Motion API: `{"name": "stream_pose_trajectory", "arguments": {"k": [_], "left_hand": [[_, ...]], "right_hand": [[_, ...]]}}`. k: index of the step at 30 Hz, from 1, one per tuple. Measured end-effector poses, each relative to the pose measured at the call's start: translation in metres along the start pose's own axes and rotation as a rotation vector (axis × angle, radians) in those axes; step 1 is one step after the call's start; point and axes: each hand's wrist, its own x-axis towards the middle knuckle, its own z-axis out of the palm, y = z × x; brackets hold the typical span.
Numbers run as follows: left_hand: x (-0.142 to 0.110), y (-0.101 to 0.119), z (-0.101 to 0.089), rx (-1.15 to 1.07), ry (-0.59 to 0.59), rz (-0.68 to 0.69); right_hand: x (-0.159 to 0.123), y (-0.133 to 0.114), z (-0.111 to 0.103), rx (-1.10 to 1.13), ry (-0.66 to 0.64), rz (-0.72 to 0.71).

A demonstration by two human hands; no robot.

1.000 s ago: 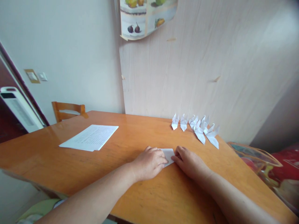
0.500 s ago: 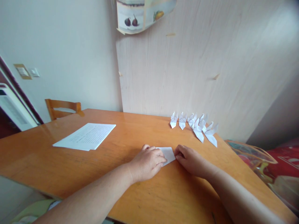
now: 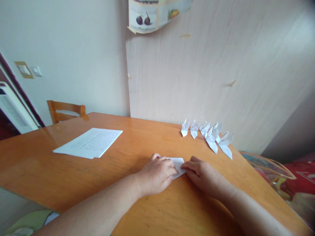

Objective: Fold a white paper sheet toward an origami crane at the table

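Observation:
A small piece of folded white paper point(image 3: 178, 162) lies on the wooden table point(image 3: 137, 141) between my hands. My left hand point(image 3: 158, 174) covers its left part, with curled fingers pressing it down. At the paper's right corner, the fingertips of my right hand point(image 3: 203, 173) are closed together and touch its edge. My fingers hide much of the sheet, so its full shape does not show. Beyond my right hand, several folded paper figures point(image 3: 211, 141) with pointed tips stand near the back right edge, some with print on them.
A stack of printed sheets point(image 3: 91, 143) lies on the table's left side. Behind it is a wooden chair point(image 3: 66, 107). The wall rises along the table's back edge. Red and clear bags point(image 3: 292, 177) sit beyond the right edge.
My right hand has moved slightly left, so its fingertips now overlap the paper's right corner. The left hand stays on the paper. The whole view has shifted a little.

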Motion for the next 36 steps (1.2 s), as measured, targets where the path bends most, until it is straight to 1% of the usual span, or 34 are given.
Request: {"name": "stream_pose_trajectory", "arguments": {"k": [5, 9, 12, 15, 17, 19, 21, 24, 30, 33, 36], "left_hand": [[0.0, 0.001, -0.002, 0.0, -0.013, 0.008], [0.0, 0.001, -0.003, -0.005, -0.008, 0.006], [-0.001, 0.001, -0.002, -0.011, 0.009, 0.014], [-0.001, 0.0, -0.002, -0.007, 0.02, 0.034], [-0.001, -0.001, -0.002, -0.005, 0.022, 0.051], [-0.001, -0.002, -0.002, 0.0, 0.03, 0.063], [-0.002, -0.004, -0.002, 0.014, 0.048, 0.057], [-0.003, -0.007, -0.003, 0.041, 0.067, 0.005], [-0.004, -0.009, -0.005, 0.077, 0.03, -0.095], [-0.003, -0.009, -0.005, 0.063, 0.04, -0.141], [-0.003, -0.008, -0.004, 0.023, 0.053, -0.178]], "right_hand": [[0.001, -0.004, 0.002, -0.085, 0.01, -0.005], [0.002, -0.005, 0.002, -0.09, 0.02, -0.001], [0.004, -0.003, 0.002, -0.082, 0.107, 0.012], [0.006, 0.0, 0.003, -0.062, 0.199, -0.037], [0.007, 0.001, 0.004, -0.038, 0.188, -0.082], [0.007, 0.001, 0.004, -0.036, 0.149, -0.095], [0.006, 0.0, 0.004, -0.053, 0.127, -0.067], [0.005, -0.002, 0.003, -0.065, 0.139, 0.007], [0.001, -0.01, 0.005, 0.054, 0.171, 0.146], [-0.001, -0.017, 0.006, 0.122, 0.158, 0.17], [-0.006, -0.027, 0.008, 0.197, 0.139, 0.141]]}}
